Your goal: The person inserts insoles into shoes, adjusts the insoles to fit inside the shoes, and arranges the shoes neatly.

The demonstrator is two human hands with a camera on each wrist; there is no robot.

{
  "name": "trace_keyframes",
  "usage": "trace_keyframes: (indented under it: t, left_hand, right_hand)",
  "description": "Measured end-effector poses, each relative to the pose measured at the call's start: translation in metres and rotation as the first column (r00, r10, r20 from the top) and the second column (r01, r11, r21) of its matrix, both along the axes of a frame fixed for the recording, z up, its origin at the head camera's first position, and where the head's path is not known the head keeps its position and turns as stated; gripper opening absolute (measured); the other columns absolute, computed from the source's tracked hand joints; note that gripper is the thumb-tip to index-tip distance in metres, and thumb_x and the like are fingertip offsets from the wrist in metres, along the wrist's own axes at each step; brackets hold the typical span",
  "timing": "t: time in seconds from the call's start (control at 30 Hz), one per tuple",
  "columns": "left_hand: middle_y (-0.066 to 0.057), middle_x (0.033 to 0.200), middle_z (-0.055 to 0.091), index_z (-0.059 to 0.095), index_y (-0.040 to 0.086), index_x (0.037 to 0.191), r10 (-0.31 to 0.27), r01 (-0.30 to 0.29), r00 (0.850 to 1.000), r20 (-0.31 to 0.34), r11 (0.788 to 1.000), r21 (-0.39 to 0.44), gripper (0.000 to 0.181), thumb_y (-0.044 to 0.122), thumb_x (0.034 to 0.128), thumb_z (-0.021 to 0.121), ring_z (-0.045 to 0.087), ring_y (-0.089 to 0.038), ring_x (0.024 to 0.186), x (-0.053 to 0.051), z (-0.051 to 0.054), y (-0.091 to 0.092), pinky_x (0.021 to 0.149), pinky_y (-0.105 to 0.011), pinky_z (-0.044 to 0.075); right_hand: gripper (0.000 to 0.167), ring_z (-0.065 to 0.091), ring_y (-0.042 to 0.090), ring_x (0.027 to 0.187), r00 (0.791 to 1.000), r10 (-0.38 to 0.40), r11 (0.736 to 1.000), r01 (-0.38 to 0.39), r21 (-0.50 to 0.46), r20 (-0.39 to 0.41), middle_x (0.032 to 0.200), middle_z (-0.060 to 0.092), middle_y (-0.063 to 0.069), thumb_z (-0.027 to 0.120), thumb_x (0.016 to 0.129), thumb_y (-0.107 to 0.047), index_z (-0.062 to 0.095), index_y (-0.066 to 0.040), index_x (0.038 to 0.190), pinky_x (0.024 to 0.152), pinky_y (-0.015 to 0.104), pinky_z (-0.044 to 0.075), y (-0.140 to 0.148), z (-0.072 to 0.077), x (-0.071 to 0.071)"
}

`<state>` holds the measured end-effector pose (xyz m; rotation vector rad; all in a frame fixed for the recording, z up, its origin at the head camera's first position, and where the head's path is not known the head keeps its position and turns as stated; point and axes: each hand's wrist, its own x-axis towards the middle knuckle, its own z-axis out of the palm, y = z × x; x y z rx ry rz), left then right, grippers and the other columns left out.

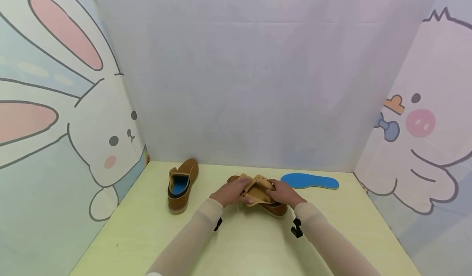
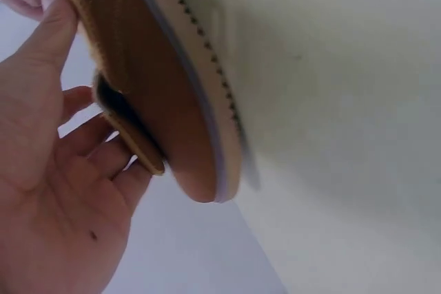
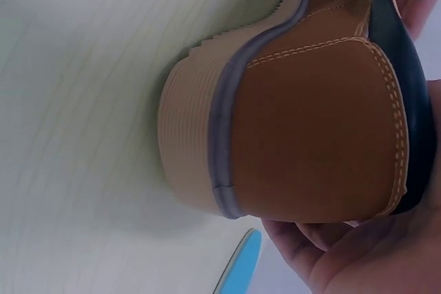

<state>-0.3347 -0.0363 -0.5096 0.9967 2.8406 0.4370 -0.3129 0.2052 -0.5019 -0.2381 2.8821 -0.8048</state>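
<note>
A brown leather shoe point(image 1: 279, 209) rests on the table between both hands, its sole down and its opening spread upward. The left hand point(image 1: 229, 192) grips the upper near the front of the opening. In the left wrist view its thumb presses the edge of the shoe point(image 2: 162, 101), and its fingers curl behind the tongue. At the heel end, the right hand point(image 1: 283, 193) holds the collar, with fingers along the far side. The right wrist view shows the stitched heel point(image 3: 317, 135) up close. Inside, the shoe looks tan, with a dark collar lining.
A matching brown shoe point(image 1: 190, 167) with a blue insole point(image 1: 180, 184) inside stands at the left. Behind the right hand, a loose blue insole point(image 1: 309, 181) lies flat near the back wall point(image 1: 243, 103). Cartoon-printed panels flank the pale table point(image 1: 254, 251).
</note>
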Motion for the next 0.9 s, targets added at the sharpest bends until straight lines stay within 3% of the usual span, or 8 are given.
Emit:
trace_keyframes:
  t: [0.27,0.37,0.5,0.6,0.67,0.73,0.83,0.9]
  left_hand:
    - [-0.004,0.162,0.034,0.035,0.014,0.159,0.011,-0.011,0.999,0.046,1.000,0.009,0.088,0.060,0.0900,0.065,0.034,-0.023,0.147,-0.002,0.000,0.000,0.115,-0.040,0.035]
    - [-0.004,0.162,0.035,0.036,0.013,0.159,0.012,-0.013,0.999,0.038,0.999,0.039,0.088,0.059,0.0896,0.067,0.035,-0.025,0.147,-0.004,0.001,-0.002,0.114,-0.041,0.036]
    - [-0.006,0.159,0.041,0.041,0.012,0.156,0.005,-0.007,1.000,0.030,0.998,0.062,0.088,0.057,0.0874,0.071,0.042,-0.026,0.143,-0.006,0.001,-0.002,0.111,-0.042,0.039]
    - [-0.006,0.157,0.043,0.042,0.013,0.156,-0.003,0.001,0.999,0.034,0.997,0.076,0.088,0.056,0.0866,0.073,0.045,-0.026,0.140,-0.007,0.000,-0.002,0.109,-0.042,0.041]
    - [-0.006,0.157,0.043,0.041,0.013,0.156,-0.006,0.003,0.999,0.036,0.997,0.081,0.088,0.057,0.0866,0.073,0.046,-0.026,0.139,-0.007,-0.002,-0.001,0.108,-0.042,0.042]
    - [-0.005,0.156,0.044,0.042,0.014,0.156,-0.001,-0.002,1.000,0.030,0.997,0.078,0.088,0.057,0.0864,0.073,0.048,-0.025,0.137,-0.006,-0.003,-0.001,0.107,-0.042,0.043]
    - [-0.004,0.155,0.046,0.042,0.014,0.156,0.009,-0.011,1.000,0.024,0.997,0.074,0.088,0.057,0.0860,0.073,0.050,-0.025,0.135,-0.005,-0.003,-0.001,0.105,-0.041,0.045]
    - [-0.004,0.154,0.048,0.044,0.014,0.155,0.013,-0.015,1.000,0.018,0.997,0.073,0.087,0.057,0.0853,0.074,0.051,-0.024,0.134,-0.004,-0.002,-0.001,0.104,-0.041,0.046]
  right_hand:
    - [0.059,0.063,0.034,0.111,0.999,0.037,0.998,-0.038,-0.048,-0.011,0.134,0.058,0.026,0.057,0.104,-0.022,0.038,-0.001,0.155,0.086,0.049,0.052,0.008,0.004,0.001]
    - [0.056,0.064,0.028,0.088,0.998,0.047,0.998,-0.048,-0.043,-0.033,0.137,0.057,0.025,0.056,0.105,-0.025,0.040,-0.008,0.156,0.080,0.047,0.050,0.012,0.008,-0.002]
    - [0.054,0.042,0.015,0.053,0.997,0.063,0.998,-0.064,-0.004,-0.032,0.094,0.068,0.015,0.055,0.106,-0.029,0.042,-0.017,0.156,0.068,0.039,0.043,0.019,0.009,-0.008]
    - [0.051,0.036,0.018,0.048,0.994,0.096,0.995,-0.096,-0.003,-0.045,0.061,0.053,0.011,0.054,0.106,-0.030,0.046,-0.017,0.155,0.057,0.037,0.041,0.026,0.010,-0.012]
    - [0.048,0.054,0.023,0.058,0.992,0.107,0.994,-0.108,-0.007,-0.067,0.071,0.063,0.012,0.053,0.107,-0.030,0.049,-0.016,0.153,0.060,0.041,0.048,0.031,0.012,-0.014]
    - [0.046,0.067,0.033,0.084,0.990,0.117,0.993,-0.118,-0.014,-0.076,0.098,0.071,0.018,0.049,0.109,-0.030,0.049,-0.012,0.152,0.074,0.049,0.054,0.037,0.012,-0.016]
    - [0.046,0.056,0.044,0.124,0.992,0.108,0.994,-0.108,-0.008,-0.067,0.138,0.058,0.024,0.042,0.110,-0.025,0.048,-0.006,0.151,0.098,0.059,0.046,0.050,0.012,-0.020]
    - [0.046,0.050,0.048,0.130,0.994,0.097,0.995,-0.097,0.000,-0.052,0.144,0.051,0.028,0.039,0.109,-0.020,0.046,0.000,0.150,0.102,0.062,0.042,0.061,0.010,-0.024]
